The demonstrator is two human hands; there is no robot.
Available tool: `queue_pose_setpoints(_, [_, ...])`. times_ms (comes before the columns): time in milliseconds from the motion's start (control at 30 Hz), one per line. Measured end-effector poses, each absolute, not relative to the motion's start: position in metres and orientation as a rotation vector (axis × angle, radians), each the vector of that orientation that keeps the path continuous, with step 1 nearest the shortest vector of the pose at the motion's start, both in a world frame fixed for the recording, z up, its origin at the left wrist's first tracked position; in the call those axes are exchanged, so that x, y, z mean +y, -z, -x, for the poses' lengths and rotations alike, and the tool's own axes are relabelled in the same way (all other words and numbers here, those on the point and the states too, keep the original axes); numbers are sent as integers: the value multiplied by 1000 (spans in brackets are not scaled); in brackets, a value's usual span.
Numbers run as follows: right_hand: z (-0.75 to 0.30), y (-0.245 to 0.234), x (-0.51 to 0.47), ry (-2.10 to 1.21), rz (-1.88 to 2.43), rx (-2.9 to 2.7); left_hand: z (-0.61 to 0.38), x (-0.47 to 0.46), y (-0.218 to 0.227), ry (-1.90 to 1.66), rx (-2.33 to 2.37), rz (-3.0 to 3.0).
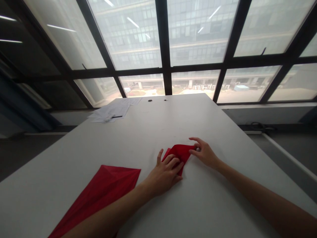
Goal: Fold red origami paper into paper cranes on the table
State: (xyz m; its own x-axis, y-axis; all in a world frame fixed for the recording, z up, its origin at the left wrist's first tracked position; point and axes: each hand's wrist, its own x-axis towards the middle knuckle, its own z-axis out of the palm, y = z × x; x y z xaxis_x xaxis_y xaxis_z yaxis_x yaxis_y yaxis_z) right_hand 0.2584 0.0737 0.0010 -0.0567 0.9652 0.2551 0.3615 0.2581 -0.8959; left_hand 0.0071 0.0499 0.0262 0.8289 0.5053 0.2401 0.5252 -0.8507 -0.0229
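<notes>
A small folded piece of red paper [181, 152] lies on the white table [158, 125], a little right of centre. My left hand [165, 172] rests flat on its near left part, fingers stretched and pressing it down. My right hand [204, 152] touches the paper's far right corner with thumb and fingertips pinched at the edge. A larger folded red paper [104, 191], long and pointed, lies flat to the left, beside my left forearm, untouched.
Several white sheets [112, 112] with a dark pen lie at the table's far left. Two small dark holes [150, 100] sit near the far edge. Large windows with dark frames rise behind the table.
</notes>
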Motion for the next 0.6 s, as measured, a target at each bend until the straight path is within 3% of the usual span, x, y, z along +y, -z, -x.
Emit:
queue_pose_setpoints(167, [-258,1,75,-806,1261,-1569,-7,47,-29,489,-806,2931])
queue_pose_setpoints(267, [-258,2,76,-792,1263,-1582,-5,46,-33,751,-844,2909])
queue_pose_setpoints(467, [-261,3,74,-765,1250,-1608,1,74,-24,1763,-1533,2704])
queue_pose_setpoints(600, [-261,2,73,-758,1234,-1633,5,98,-16,1992,-1966,2731])
